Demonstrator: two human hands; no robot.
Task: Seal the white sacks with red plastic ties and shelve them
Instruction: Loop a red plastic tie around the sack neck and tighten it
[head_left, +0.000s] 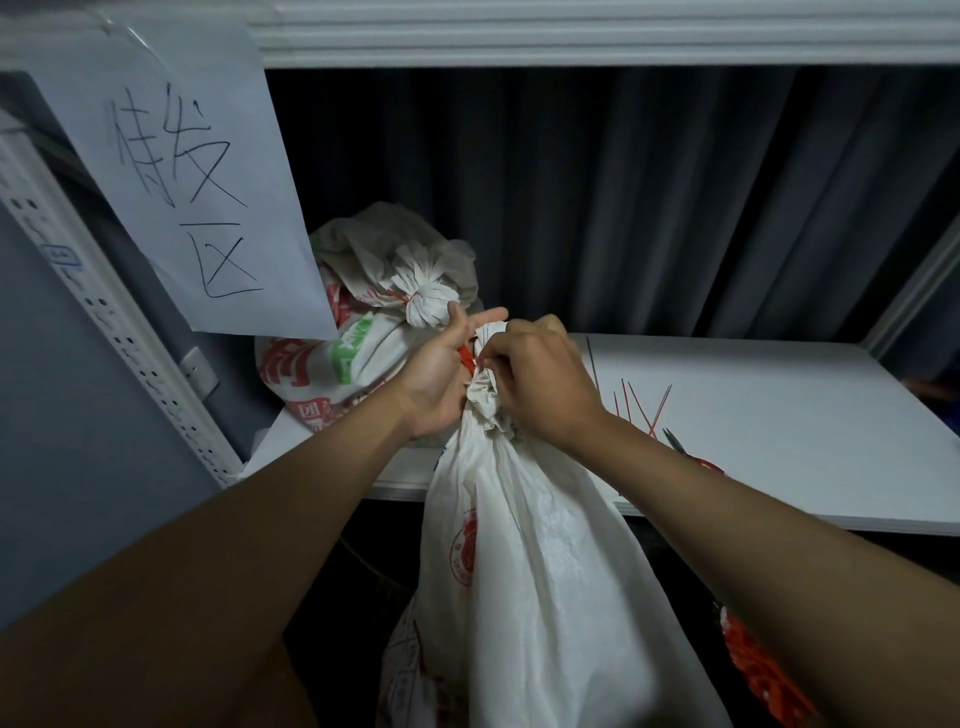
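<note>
A white woven sack (540, 561) hangs in front of the shelf, its neck bunched between both hands. A red plastic tie (467, 358) wraps the bunched neck. My left hand (441, 374) grips the neck and the tie from the left. My right hand (540, 379) pinches the neck and tie from the right, fingers curled. A second white sack (363, 332) with red and green print lies on the white shelf (779, 415), its neck closed with a red tie (402, 297).
Several loose red ties (639, 408) lie on the shelf beside scissors (675, 441), just right of my right wrist. A paper sign (192, 176) hangs at upper left. A dark curtain (623, 208) backs the shelf. An orange-red item (763, 675) sits at lower right.
</note>
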